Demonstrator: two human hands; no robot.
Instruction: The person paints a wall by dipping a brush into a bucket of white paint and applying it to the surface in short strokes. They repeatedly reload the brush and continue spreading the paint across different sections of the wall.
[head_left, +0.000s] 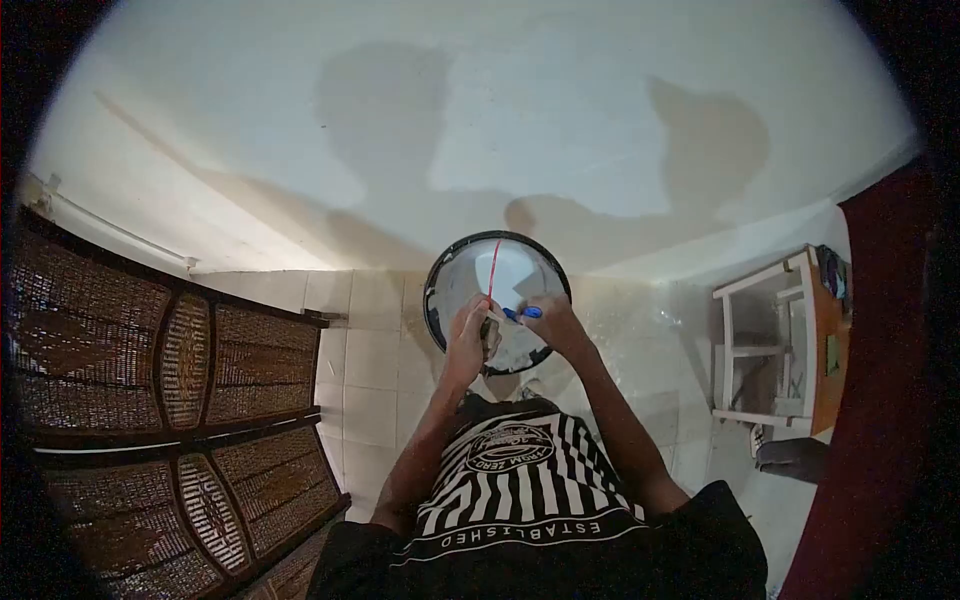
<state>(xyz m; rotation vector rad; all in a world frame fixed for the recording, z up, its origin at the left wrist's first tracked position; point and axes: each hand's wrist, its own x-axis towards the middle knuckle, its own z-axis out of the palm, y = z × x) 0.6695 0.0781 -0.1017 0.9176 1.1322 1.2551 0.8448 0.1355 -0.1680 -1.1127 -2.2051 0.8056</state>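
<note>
My left hand [467,335] is closed over the near part of a round, black-rimmed piece [432,318] with a pale, shiny inside. Its fingers pinch the near end of a thin red strip [494,268], which runs straight to the far rim. Something greyish shows beside the left fingers, too small to name. My right hand [553,322] is closed on a small blue tool [532,312] with a loop-like end, pointed towards the left hand. Whether the blue tool touches the strip I cannot tell.
Brown woven panels [100,330] with dark frames stand on the left. On the right is a white-framed wooden stool [760,350] lying on its side, beside a dark red surface [860,400]. A pale wall [560,120] with shadows rises ahead, above a tiled floor [372,350].
</note>
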